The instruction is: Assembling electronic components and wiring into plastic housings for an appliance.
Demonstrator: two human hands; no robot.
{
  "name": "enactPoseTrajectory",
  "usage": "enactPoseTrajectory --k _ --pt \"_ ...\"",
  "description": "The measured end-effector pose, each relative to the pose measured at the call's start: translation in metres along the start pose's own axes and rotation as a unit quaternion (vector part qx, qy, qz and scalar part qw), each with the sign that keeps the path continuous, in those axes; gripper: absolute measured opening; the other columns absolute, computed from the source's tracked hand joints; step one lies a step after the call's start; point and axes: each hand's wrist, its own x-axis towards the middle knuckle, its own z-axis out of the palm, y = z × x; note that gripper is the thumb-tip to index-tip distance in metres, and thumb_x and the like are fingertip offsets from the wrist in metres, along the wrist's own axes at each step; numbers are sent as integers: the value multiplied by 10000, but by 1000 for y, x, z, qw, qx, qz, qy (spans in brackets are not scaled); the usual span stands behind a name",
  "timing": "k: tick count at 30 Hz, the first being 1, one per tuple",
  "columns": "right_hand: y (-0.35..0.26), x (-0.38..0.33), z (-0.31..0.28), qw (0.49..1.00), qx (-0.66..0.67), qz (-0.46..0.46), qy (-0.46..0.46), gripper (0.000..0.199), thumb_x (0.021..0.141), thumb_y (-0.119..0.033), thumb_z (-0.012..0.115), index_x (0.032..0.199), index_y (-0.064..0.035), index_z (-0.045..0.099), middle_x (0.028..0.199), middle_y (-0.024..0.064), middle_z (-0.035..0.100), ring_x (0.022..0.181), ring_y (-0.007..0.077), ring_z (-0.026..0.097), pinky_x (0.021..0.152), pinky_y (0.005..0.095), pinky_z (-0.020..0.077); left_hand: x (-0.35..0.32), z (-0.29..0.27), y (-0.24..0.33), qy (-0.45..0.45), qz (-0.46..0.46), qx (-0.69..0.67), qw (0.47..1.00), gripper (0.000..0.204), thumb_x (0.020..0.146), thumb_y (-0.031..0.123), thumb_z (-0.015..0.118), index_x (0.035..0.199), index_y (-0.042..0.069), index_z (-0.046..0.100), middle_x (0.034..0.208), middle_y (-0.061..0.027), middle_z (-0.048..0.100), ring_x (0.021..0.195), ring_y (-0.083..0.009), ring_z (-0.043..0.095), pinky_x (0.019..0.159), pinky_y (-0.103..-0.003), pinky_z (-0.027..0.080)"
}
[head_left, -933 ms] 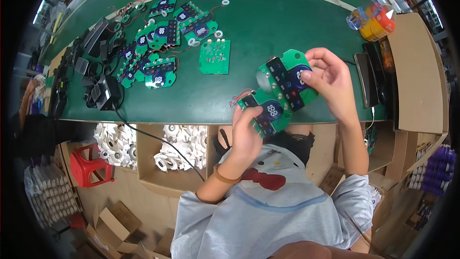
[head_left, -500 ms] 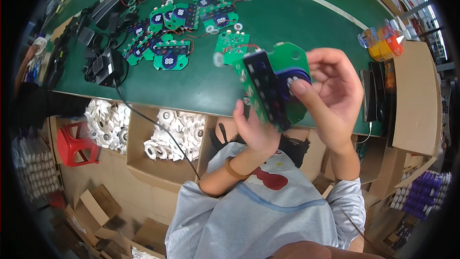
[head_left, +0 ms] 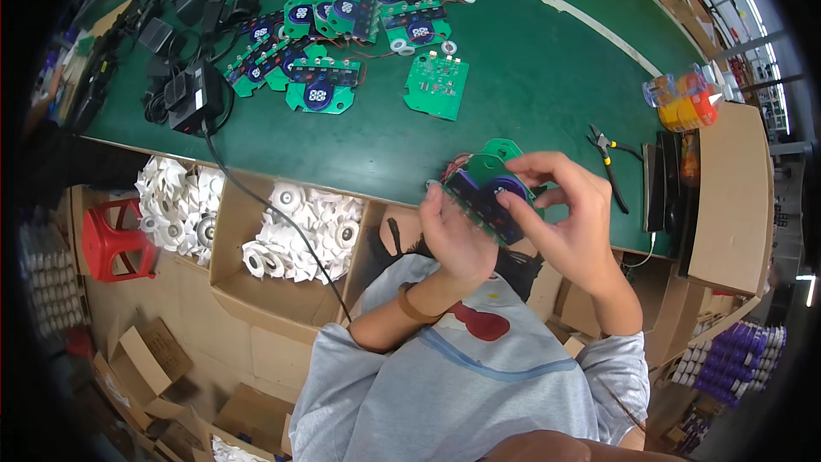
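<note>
Just over the table's front edge, a green circuit board (head_left: 487, 197) with a dark strip and a round purple display sits between my hands. A second green edge shows behind it, so it may be more than one board. My right hand (head_left: 569, 222) pinches it, thumb on the display and fingers behind. My left hand (head_left: 462, 235) cups its lower left side, thumb up and fingers mostly hidden. Red wires (head_left: 457, 164) stick out at its upper left. Beyond lies a single green board (head_left: 436, 87), component side up. Further left spreads a pile of similar boards (head_left: 321, 30).
Yellow-and-black-handled pliers (head_left: 609, 162) lie right of my hands. Black power adapters (head_left: 192, 98) and cables crowd the table's left. Below the edge, a cardboard box (head_left: 274, 312) holds white fan-like parts (head_left: 308, 239). A red stool (head_left: 115, 244) stands left; orange-labelled bottles (head_left: 688, 103) stand right.
Both hands have brought the board down and nearer my body, and its face now tilts upward. The pliers have come into sight. The view has shifted slightly.
</note>
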Motion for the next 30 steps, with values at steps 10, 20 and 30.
enactPoseTrajectory --k 10,20,30 --pt "-11 -2 8 924 -306 -222 61 335 588 -117 781 875 -24 635 864 88 602 685 246 550 545 325 436 5 -4 15 -51 -3 -32 998 389 848 295 451 1171 79 463 1103 -109 567 1052 -243 555 892 -404 461" --pt "53 91 34 968 -156 -195 3 175 746 -89 678 897 -38 604 824 110 585 741 293 602 637 385 493 -6 -21 47 -43 1 -7 999 478 830 263 449 1245 26 468 1175 -148 563 1089 -287 554 944 -431 442" --pt "62 93 75 940 -308 -145 0 342 738 -240 662 1026 -78 574 976 171 595 876 329 605 665 453 524 -14 -22 58 -8 41 -6 999 499 809 310 457 1222 32 490 1174 -150 563 1072 -298 556 932 -440 446"
